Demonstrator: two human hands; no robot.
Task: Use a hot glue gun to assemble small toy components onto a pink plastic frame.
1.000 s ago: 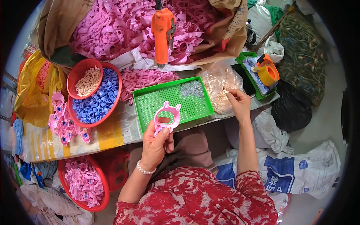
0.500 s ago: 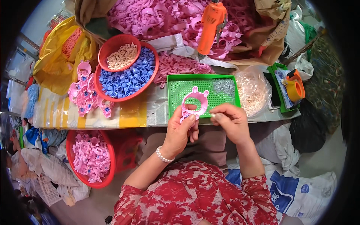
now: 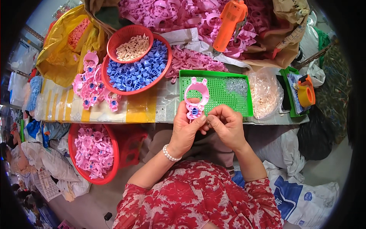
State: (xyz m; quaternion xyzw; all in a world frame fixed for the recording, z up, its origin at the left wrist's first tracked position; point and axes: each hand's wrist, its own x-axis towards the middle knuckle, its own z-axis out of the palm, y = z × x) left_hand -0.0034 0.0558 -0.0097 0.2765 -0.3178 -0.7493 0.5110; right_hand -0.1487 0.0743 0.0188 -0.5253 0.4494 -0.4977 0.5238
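Note:
My left hand (image 3: 184,131) grips a pink plastic ring with two rounded ears (image 3: 205,98) by its lower end. A blue plastic piece (image 3: 196,112) shows set in that end, just above my thumb. Close beside it, my right hand (image 3: 228,128) is closed in a pinch, its fingertips almost touching my left thumb. What lies between them is too small and covered to make out. Behind the ring is a green perforated tray (image 3: 250,95), with small silvery screws (image 3: 236,86) heaped in its far right corner.
An orange electric screwdriver (image 3: 230,24) hangs above a heap of pink parts (image 3: 164,13). At left, a red basin (image 3: 169,63) holds blue pieces and a bowl of pale pegs (image 3: 133,47). Pink assemblies (image 3: 89,86) lie beside it. A clear bag (image 3: 264,95) stands right of the tray.
My right hand has moved left to meet my left hand; the small pale piece seen in its pinch is now hidden. The ring has turned, showing its blue piece. The whole view has shifted slightly.

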